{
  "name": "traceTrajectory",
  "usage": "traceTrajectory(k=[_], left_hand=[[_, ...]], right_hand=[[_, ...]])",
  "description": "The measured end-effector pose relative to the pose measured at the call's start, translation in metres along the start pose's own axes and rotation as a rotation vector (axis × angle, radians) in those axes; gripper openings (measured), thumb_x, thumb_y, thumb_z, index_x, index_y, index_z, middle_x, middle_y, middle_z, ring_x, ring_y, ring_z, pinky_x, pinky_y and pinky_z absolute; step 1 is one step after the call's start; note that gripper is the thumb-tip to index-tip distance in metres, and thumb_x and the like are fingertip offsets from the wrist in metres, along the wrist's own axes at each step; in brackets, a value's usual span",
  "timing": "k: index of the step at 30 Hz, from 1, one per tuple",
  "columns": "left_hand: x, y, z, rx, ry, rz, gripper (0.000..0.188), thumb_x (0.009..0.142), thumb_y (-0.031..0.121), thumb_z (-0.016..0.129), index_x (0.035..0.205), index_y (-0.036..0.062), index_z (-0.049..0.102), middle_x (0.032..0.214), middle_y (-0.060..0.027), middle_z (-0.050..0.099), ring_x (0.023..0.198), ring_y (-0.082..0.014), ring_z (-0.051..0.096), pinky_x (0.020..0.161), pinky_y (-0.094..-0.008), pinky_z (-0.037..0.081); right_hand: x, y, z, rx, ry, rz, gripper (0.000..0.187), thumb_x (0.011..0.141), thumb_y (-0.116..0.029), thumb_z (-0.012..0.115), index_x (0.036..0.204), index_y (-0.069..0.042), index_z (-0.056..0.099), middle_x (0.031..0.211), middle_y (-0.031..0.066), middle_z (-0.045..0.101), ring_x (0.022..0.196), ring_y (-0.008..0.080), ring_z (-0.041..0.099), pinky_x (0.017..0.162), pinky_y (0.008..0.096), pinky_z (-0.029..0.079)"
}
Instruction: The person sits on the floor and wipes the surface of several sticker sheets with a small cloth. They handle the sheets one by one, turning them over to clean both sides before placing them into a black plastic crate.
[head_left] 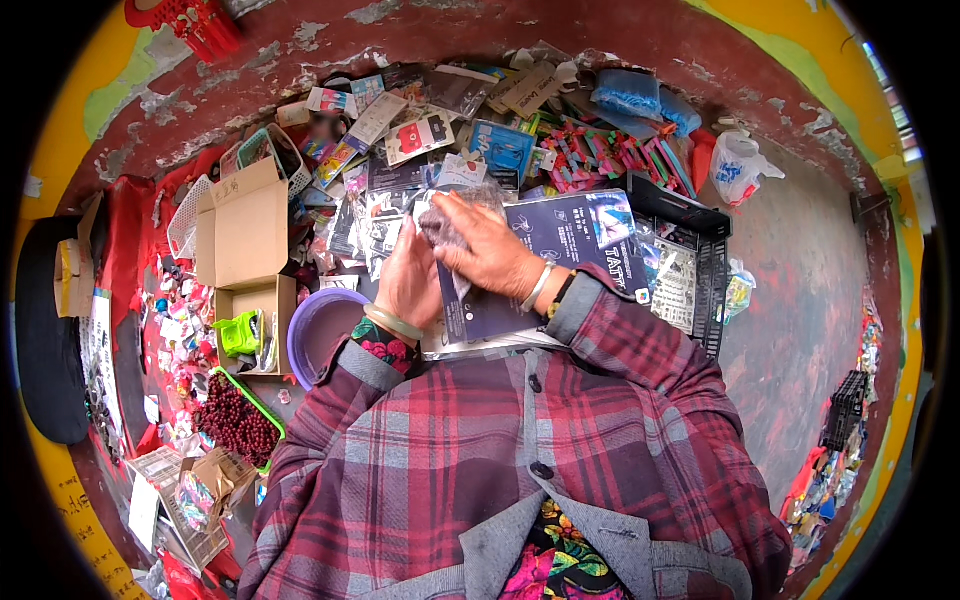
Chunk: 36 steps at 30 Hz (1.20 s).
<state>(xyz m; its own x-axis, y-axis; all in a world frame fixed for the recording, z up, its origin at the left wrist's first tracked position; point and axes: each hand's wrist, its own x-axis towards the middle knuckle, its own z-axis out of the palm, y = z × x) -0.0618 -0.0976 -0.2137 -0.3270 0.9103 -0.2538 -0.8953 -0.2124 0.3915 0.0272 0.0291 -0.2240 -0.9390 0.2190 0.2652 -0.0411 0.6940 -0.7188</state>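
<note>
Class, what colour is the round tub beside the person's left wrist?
Purple: the round tub shows best in the head view.

The right hand [490, 245] hides part of the greyish packet [487, 193]; the top edge cuts off a red ornament [205, 30]; the scraps [180, 325] at left are too small to identify.
</note>
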Motion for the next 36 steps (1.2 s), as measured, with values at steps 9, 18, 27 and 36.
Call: traceTrajectory(k=[9, 18, 27, 36], left_hand=[[-0.002, 0.002, -0.012, -0.101, -0.008, -0.107, 0.065, 0.095, 0.055, 0.034, 0.133, 0.0033, 0.043, 0.132, -0.0145, 0.05, 0.122, -0.0287, 0.048, 0.105, -0.0453, 0.036], [0.006, 0.006, -0.038, -0.094, -0.162, -0.106, 0.065, 0.097, 0.053, 0.031, 0.128, -0.003, 0.045, 0.127, -0.0162, 0.053, 0.119, -0.0257, 0.05, 0.104, -0.0406, 0.038], [0.002, 0.004, -0.023, -0.264, -0.164, -0.064, 0.055, 0.1, 0.046, 0.029, 0.131, 0.0036, 0.044, 0.13, -0.0138, 0.052, 0.12, -0.0279, 0.05, 0.105, -0.0454, 0.036], [0.003, 0.004, -0.016, 0.154, 0.045, -0.099, 0.037, 0.095, 0.033, 0.049, 0.114, 0.0021, 0.053, 0.113, -0.0101, 0.06, 0.104, -0.0203, 0.058, 0.092, -0.0355, 0.046]], right_hand=[[-0.042, -0.03, -0.005, -0.173, -0.334, -0.233, 0.06, 0.089, -0.026, 0.049, 0.141, -0.002, 0.03, 0.148, 0.0189, 0.028, 0.139, 0.0307, 0.025, 0.113, 0.0421, 0.02], [-0.033, -0.024, -0.008, -0.107, -0.172, -0.356, 0.052, 0.084, -0.008, 0.049, 0.135, -0.005, 0.041, 0.136, 0.015, 0.046, 0.129, 0.0278, 0.042, 0.108, 0.0397, 0.032], [0.009, 0.003, 0.014, -0.027, 0.16, -0.154, 0.052, 0.084, -0.007, 0.056, 0.133, -0.005, 0.04, 0.136, 0.0203, 0.044, 0.129, 0.0354, 0.039, 0.109, 0.0412, 0.03], [-0.056, -0.02, 0.002, 0.011, -0.222, -0.347, 0.053, 0.083, -0.011, 0.061, 0.133, -0.011, 0.043, 0.141, 0.0209, 0.034, 0.13, 0.0383, 0.036, 0.106, 0.0429, 0.033]])
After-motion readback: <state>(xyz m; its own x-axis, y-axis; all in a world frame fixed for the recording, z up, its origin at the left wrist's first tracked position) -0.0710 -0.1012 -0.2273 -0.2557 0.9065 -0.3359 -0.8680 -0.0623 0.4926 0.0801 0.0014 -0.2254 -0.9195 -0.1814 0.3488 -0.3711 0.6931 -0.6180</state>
